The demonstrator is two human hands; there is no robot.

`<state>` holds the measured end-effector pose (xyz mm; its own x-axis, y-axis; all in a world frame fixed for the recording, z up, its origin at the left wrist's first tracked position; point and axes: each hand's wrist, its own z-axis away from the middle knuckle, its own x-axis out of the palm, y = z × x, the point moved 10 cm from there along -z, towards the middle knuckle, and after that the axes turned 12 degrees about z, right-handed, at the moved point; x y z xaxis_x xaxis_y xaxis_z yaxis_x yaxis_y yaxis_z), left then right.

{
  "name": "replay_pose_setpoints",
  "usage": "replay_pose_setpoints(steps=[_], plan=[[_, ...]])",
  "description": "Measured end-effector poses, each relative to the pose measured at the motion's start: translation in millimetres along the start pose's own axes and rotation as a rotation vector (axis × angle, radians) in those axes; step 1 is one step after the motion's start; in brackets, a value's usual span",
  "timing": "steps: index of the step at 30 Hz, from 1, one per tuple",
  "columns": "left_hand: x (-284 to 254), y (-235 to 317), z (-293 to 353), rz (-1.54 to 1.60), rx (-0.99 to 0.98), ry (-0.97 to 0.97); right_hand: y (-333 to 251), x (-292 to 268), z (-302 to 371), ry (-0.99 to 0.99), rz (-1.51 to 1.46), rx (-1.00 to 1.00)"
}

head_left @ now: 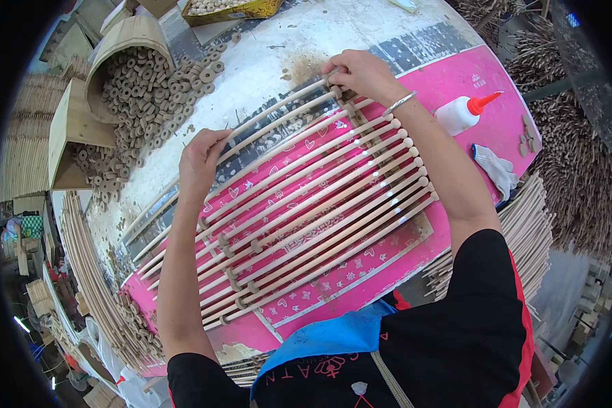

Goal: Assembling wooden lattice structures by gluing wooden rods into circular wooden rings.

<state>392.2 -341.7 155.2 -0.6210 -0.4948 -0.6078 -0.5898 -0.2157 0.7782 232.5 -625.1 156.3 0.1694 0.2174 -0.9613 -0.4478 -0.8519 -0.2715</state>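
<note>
Several slim wooden rods lie side by side across a pink patterned sheet, many with a round knob at the right end and a small wooden ring toward the left. At the far side of the row, my left hand is closed in a pinch on the farthest wooden rod, partway along it. My right hand pinches the right end of that same rod, close to a brown wooden piece. Its fingertips partly hide the rod's end, so whether a knob sits there I cannot tell.
Wooden rings spill from a wooden tub at the far left. A white glue bottle with a red nozzle lies right of my forearm, near a white glove. Bundled rods flank the left; a yellow box stands far.
</note>
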Motion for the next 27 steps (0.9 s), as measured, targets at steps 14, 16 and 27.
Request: replay_pose_setpoints(steps=[14,16,27], plan=[[-3,58,101,-0.250,0.202,-0.025,-8,-39,155,0.227,-0.647,0.058],[2,57,117,-0.300,0.218,-0.030,-19,-30,176,0.220,-0.752,0.089],[-32,119,162,-0.445,0.222,0.144,-134,26,225,-0.197,-1.180,0.117]])
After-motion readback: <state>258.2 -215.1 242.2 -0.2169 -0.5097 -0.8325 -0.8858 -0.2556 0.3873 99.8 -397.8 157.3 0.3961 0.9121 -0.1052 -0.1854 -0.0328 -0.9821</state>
